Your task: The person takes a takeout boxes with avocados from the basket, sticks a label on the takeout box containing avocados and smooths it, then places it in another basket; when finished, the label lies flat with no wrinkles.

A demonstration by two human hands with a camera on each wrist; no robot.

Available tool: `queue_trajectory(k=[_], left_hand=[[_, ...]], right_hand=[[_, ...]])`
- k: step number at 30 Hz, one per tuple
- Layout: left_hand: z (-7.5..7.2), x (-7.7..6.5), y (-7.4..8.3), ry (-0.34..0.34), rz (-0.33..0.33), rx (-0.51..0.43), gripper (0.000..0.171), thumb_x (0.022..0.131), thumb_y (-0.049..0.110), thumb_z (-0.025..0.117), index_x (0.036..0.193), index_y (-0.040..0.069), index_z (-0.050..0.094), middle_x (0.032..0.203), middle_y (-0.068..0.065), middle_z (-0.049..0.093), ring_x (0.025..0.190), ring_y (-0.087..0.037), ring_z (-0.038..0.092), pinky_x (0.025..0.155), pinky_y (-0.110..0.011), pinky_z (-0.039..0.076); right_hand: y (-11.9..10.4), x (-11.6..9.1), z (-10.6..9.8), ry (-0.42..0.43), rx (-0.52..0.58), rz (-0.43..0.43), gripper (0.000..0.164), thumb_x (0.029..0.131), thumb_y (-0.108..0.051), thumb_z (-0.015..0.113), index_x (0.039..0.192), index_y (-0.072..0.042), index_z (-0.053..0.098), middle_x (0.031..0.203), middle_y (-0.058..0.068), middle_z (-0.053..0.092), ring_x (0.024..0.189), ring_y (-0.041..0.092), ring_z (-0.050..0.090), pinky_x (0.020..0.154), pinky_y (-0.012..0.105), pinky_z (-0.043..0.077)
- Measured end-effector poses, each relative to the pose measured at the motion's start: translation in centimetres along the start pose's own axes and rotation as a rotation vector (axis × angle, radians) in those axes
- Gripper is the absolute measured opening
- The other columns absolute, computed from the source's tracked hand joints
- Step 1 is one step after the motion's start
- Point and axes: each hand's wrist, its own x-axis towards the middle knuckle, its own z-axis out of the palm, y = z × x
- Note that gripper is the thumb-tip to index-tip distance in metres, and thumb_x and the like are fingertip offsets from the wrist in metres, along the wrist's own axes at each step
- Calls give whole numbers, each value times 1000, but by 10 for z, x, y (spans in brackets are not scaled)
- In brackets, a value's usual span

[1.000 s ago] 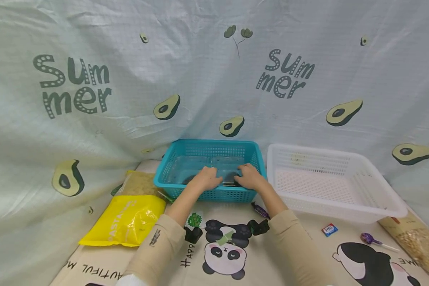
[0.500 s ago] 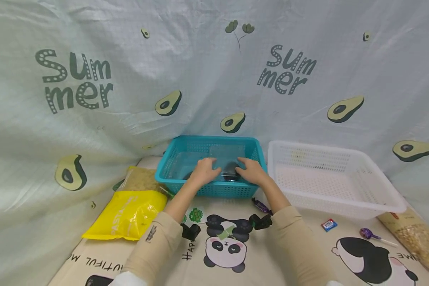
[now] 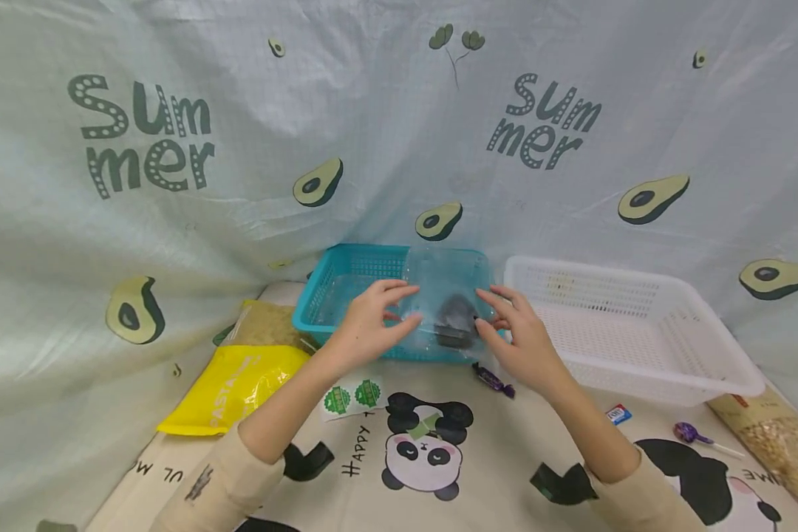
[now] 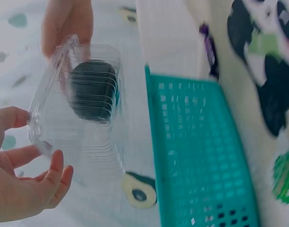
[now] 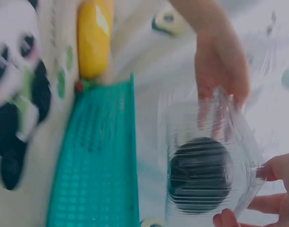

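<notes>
A clear plastic clamshell box (image 3: 439, 270) is held up over the teal basket (image 3: 311, 295). Inside it lies a dark, rounded object (image 3: 455, 321), its kind blurred by the ridged plastic. My left hand (image 3: 375, 321) grips the box's left side, thumb and fingers at the rim, as the left wrist view also shows. On the opposite side my right hand (image 3: 522, 340) pinches the rim; in the right wrist view its fingers (image 5: 272, 203) meet the plastic edge. More clear plastic (image 3: 346, 288) lies in the basket's left part, partly hidden by my left hand.
A white basket (image 3: 632, 272) stands to the right. Left lies a yellow pasta bag (image 3: 246, 384). In front are green round stickers (image 3: 352, 397) and a purple wrapped candy (image 3: 492, 380). A small red-and-blue packet (image 3: 618, 414), a lollipop (image 3: 686, 433) and a grain bag (image 3: 785, 443) lie right.
Both hands have lifted the clear box with its dark content from low in the teal basket's right part to above it, closer to me. The other plastic stays in the basket.
</notes>
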Motion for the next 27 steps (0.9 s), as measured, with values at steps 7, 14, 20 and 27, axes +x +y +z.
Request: queue_trajectory(k=[7, 14, 20, 27], left_hand=[[21, -72, 10, -60, 28, -57, 46, 82, 23, 62, 125, 12, 51, 130, -5, 40, 81, -10, 60, 73, -25, 50], [45, -104, 0, -193, -14, -87, 47, 85, 27, 58, 126, 7, 50, 129, -10, 39, 83, -8, 55, 70, -23, 50], [60, -99, -26, -218, -57, -176, 47, 84, 25, 60, 125, 5, 50, 130, -13, 38, 85, -13, 61, 70, -23, 51], [69, -96, -44, -220, -73, -256, 45, 86, 25, 57, 126, 6, 49, 132, -14, 39, 94, -23, 60, 74, -27, 51]], right_hand=[[-14, -70, 3, 7, -34, -67, 48, 80, -7, 63, 126, -8, 49, 132, 12, 38, 78, 5, 57, 65, 25, 48], [-12, -107, 19, -34, -20, -61, 48, 80, -6, 63, 125, -7, 49, 130, 16, 37, 76, 0, 51, 60, 23, 46], [14, -108, 39, -55, 8, -74, 46, 78, -4, 63, 123, -2, 50, 127, 19, 39, 75, 6, 56, 62, 24, 48], [36, -109, 52, -42, 58, -65, 45, 81, -7, 61, 124, -6, 50, 128, 15, 40, 87, 17, 58, 72, 28, 49]])
